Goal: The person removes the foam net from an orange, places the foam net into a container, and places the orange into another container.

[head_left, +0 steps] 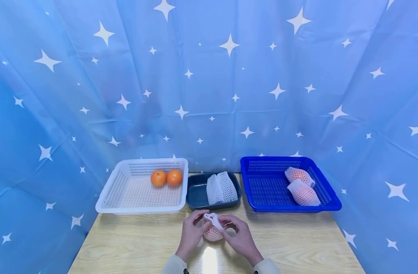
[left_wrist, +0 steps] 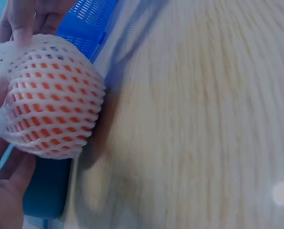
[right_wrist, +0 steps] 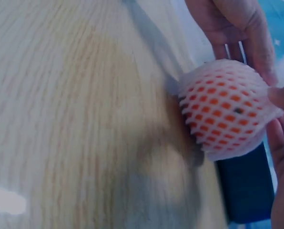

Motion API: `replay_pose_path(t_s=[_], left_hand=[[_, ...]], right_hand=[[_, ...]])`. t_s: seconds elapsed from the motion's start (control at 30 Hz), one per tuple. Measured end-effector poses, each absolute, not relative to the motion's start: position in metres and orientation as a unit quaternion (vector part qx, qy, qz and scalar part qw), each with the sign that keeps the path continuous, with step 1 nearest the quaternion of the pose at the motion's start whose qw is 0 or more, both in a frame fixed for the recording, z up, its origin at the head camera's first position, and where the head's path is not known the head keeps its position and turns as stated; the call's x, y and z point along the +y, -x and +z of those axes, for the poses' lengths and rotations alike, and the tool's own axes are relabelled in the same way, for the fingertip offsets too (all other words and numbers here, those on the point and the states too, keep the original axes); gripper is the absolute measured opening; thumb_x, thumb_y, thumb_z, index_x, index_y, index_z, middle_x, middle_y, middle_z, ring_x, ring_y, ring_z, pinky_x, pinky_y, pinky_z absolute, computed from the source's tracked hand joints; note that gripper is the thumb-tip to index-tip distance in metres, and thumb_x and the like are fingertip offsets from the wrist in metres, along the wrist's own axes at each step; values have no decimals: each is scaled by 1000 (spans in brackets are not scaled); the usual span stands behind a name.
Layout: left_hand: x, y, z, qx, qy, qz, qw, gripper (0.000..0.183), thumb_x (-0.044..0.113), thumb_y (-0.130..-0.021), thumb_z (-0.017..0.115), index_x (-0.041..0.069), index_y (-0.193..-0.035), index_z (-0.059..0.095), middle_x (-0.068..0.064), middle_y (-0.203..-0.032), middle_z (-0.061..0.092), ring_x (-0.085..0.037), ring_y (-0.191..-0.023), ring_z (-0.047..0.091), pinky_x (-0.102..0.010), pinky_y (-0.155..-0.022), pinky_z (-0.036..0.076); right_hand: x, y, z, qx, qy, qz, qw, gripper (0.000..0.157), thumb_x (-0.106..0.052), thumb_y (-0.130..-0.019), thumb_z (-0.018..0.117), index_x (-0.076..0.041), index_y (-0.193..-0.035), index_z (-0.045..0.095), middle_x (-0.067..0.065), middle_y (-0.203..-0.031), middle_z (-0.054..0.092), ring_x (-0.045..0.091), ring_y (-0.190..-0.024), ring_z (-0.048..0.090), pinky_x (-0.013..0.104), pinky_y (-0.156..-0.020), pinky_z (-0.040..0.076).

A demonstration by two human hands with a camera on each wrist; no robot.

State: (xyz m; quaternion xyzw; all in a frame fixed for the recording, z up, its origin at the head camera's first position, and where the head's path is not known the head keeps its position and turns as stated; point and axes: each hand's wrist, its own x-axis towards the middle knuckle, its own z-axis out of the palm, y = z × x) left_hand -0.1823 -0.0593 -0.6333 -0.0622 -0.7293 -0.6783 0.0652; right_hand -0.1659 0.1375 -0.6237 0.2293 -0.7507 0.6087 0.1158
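Observation:
An orange (head_left: 213,234) in a white foam net sleeve (left_wrist: 56,100) is between my two hands, low over the front middle of the table. My left hand (head_left: 191,233) pinches the left side of the sleeve's upper rim between thumb and fingers. On the other side, my right hand (head_left: 240,236) pinches the same rim with thumb and forefinger. The mesh is stretched round the fruit, and orange peel shows through its holes in both wrist views. At the top, the sleeve's loose edge (head_left: 213,217) is bunched between the fingers.
Behind the hands, a dark teal tray (head_left: 197,190) holds white foam net sleeves (head_left: 222,188). A white basket (head_left: 126,209) on the left has two bare oranges (head_left: 174,177). On the right, a blue basket (head_left: 263,207) contains two sleeved oranges (head_left: 304,193). A starry blue curtain (head_left: 209,95) surrounds the table.

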Motion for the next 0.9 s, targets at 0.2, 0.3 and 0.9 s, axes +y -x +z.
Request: replay_pose_path(t_s=[0.2, 0.3, 0.9], left_hand=[[-69, 178, -638, -742, 101, -662, 7, 43, 10, -88, 79, 6, -129, 66, -16, -134, 66, -37, -131, 59, -43, -113, 50], [-74, 176, -638, -745, 136, -653, -34, 59, -1, -84, 75, 8, -140, 60, -15, -145, 58, -36, -139, 51, -46, -119, 42], [-76, 178, -633, -777, 174, -604, -23, 49, 18, -80, 86, 22, -127, 72, 8, -137, 67, -18, -133, 59, -30, -116, 46]], right_hand=[[134, 167, -626, -816, -178, 525, 162, 65, -2, -67, 92, -12, -126, 67, 3, -112, 67, 24, -92, 63, 29, -75, 60], [135, 169, -624, -839, -152, 503, 140, 79, -10, -67, 94, -13, -139, 60, 5, -135, 62, 27, -113, 61, 36, -85, 60], [136, 177, -621, -850, -179, 484, 106, 38, -10, -73, 88, -25, -107, 81, -14, -119, 75, 12, -113, 69, 35, -101, 56]])
